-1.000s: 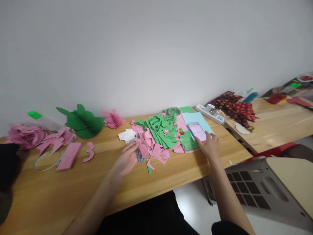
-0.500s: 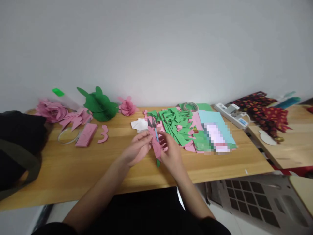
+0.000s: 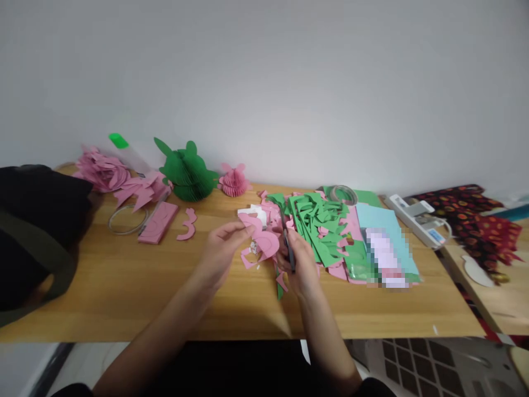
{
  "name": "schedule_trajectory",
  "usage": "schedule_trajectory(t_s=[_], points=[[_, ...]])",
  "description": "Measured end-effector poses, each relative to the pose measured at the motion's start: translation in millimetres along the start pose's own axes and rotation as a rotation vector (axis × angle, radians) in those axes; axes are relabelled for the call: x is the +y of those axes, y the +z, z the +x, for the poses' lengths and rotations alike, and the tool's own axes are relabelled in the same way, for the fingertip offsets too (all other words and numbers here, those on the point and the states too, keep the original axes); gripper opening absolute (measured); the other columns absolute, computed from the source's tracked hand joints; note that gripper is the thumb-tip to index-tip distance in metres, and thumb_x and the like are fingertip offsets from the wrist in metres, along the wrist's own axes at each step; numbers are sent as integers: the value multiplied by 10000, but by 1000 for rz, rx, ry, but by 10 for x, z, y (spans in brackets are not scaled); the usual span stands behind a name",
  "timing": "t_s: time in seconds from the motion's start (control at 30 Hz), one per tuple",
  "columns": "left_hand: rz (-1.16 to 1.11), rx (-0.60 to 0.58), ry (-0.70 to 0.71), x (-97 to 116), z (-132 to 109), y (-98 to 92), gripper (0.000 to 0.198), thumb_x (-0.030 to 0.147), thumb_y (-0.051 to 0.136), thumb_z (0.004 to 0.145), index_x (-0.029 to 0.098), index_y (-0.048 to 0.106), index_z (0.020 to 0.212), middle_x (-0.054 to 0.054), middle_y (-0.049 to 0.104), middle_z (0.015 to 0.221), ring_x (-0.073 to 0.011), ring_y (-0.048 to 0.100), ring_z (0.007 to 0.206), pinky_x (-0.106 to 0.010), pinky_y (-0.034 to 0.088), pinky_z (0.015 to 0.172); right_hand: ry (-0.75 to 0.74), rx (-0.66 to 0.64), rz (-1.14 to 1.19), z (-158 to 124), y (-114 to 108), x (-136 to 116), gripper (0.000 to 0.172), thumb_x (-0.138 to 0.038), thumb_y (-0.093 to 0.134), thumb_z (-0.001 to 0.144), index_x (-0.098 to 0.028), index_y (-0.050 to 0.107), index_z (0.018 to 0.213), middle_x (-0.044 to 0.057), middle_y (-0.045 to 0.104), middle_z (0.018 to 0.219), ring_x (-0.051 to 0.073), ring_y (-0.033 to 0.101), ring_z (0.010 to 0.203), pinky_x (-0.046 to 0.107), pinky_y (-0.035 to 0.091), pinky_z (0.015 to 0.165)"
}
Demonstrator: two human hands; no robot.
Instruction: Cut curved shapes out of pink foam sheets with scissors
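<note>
My left hand (image 3: 221,251) pinches a pink paper piece (image 3: 264,241) and holds it just above the wooden table (image 3: 124,286). My right hand (image 3: 301,264) is closed round a pair of scissors (image 3: 288,248), whose dark blades point up beside the pink piece. Right behind both hands lies a heap of green paper scraps (image 3: 318,218) and pink paper scraps (image 3: 270,212). A white scrap (image 3: 253,212) lies at the heap's left edge.
Along the wall stand a green honeycomb paper figure (image 3: 188,173) and a small pink one (image 3: 233,181). A pink paper stack (image 3: 157,222), a wire ring (image 3: 126,220) and pink cut-outs (image 3: 101,171) lie left. A light-blue sheet (image 3: 378,220), tape roll (image 3: 344,193) and power strip (image 3: 415,219) lie right. A dark bag (image 3: 33,231) sits far left.
My right hand left the phone on the blue sheet and came to the middle, taking the scissors. My left hand lifted a pink piece. The view has swung leftward.
</note>
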State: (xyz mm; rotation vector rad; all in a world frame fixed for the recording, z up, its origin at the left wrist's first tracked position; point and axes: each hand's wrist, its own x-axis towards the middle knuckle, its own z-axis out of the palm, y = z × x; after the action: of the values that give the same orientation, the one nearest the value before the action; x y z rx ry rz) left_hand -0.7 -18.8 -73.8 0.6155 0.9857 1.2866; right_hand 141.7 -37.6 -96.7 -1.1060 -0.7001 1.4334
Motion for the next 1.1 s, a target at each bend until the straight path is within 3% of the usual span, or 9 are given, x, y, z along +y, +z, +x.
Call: schedule_trajectory(t_s=[0.2,0.37,0.47,0.6,0.7,0.8,0.93,1.1], points=[[28,0,6,34,-6,5,72,173,825,620,187,755,611,19,739,694,-126,627,746,-239,468,781,-56,125,-68,-64,80,-67,302,-385,804,623,-170,595,659,-116,331,424,39,205,366,192,120,367],[142,-85,-53,10,-23,-32,63,119,831,605,116,769,618,-27,722,601,-121,603,603,-219,456,613,-79,113,-82,-46,106,-158,315,-396,812,619,-174,591,651,-107,344,441,42,208,372,200,139,367],[131,-70,-60,-3,-15,-2,77,142,833,607,115,762,603,-41,728,594,-129,622,589,-224,460,589,-144,103,-37,-56,107,-139,359,-502,767,693,-183,605,723,-111,309,453,53,187,375,204,144,363],[8,-7,-43,31,-5,113,159,257,831,624,166,713,569,-5,718,583,-144,660,599,-279,514,678,-231,40,8,-122,104,9,440,-650,562,833,-215,556,767,-95,292,490,81,192,395,211,160,368],[-131,28,-95,69,-21,198,201,253,852,598,159,677,566,-12,729,616,-160,689,634,-318,528,736,-176,-26,-52,-193,134,103,460,-667,510,857,-232,470,711,-84,301,510,90,206,404,216,172,373],[-244,53,-150,81,-44,247,196,210,868,581,143,684,591,-27,749,669,-151,699,691,-286,523,761,-140,-113,-82,-243,192,112,453,-651,531,856,-237,430,703,-79,307,533,91,229,421,211,194,383],[-222,22,-141,62,-72,276,181,189,865,590,152,688,577,4,723,624,-121,657,618,-234,510,651,-100,-178,-16,-243,258,46,454,-648,567,835,-237,422,707,-98,289,499,78,208,398,199,190,373],[-149,70,-107,45,-110,329,130,162,808,654,162,706,573,25,630,501,-118,596,530,-250,472,579,-14,-159,99,-232,309,-19,485,-658,599,805,-234,410,666,-113,273,457,57,137,366,183,140,339]])
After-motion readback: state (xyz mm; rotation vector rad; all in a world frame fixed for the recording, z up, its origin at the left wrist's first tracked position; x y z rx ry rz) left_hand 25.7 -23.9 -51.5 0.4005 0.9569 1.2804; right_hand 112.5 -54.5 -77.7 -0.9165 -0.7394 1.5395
